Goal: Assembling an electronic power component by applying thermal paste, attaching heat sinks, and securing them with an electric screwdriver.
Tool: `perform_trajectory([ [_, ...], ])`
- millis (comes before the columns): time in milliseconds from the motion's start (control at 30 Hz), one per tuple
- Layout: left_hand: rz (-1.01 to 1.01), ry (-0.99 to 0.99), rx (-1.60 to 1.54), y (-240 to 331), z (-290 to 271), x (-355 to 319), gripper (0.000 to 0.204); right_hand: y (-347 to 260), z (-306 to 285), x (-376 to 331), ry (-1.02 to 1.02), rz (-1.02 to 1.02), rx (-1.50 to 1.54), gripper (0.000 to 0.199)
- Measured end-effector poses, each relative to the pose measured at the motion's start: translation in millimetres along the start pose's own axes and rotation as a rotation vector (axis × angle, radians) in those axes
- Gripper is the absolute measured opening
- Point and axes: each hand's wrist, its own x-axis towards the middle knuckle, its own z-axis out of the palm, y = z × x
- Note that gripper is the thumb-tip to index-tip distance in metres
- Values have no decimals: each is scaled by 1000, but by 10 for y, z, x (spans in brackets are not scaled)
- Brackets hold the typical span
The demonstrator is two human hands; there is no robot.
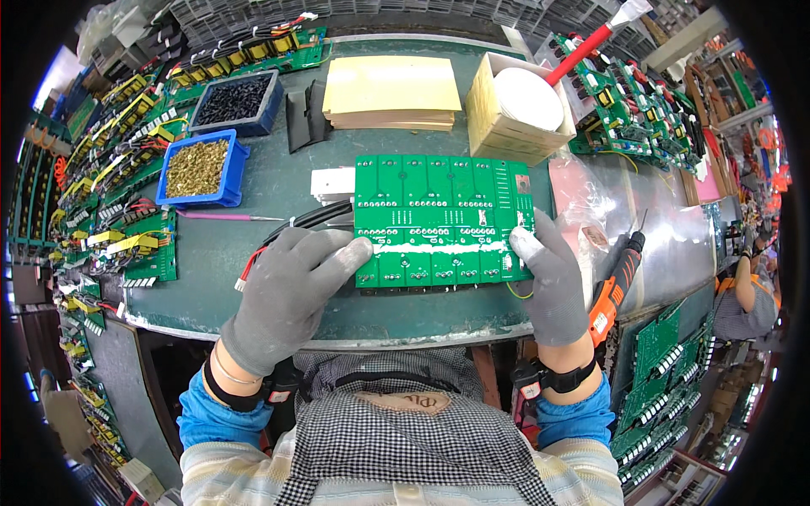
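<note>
A green circuit board, solder side up, lies between my grey-gloved hands over the green bench. A white streak of paste runs along its lower middle. My left hand is closed on the left edge with the thumb on top. At the right edge my right hand grips it the same way, thumb pressing near the corner; the fingers of both hands are partly hidden. A bundle of black and red wires runs out past the left side to a white connector. Beyond the board's upper left corner shows a white block.
Blue bins hold black parts and brass-coloured parts. A purple-handled screwdriver, yellow sheets, a box with a white roll and red-handled brush, and an orange power screwdriver surround the board. Wired boards flank the bench; a co-worker is far right.
</note>
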Motion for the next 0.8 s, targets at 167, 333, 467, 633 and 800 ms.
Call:
perform_trajectory([
  [167,18,-15,-20,-21,-20,4,46,23,-52,46,-54,-69,-18,38],
  [333,29,-34,-23,-16,-43,17,49,17,-61,35,-89,-21,70,37],
  [467,24,-34,-39,-21,-47,21,49,37,-64,50,-68,-46,22,37],
  [633,5,-25,-70,-34,-49,18,47,58,-55,79,-82,-49,26,42],
  [800,6,8,-76,0,-57,31,44,38,-19,47,-71,-62,93,38],
])
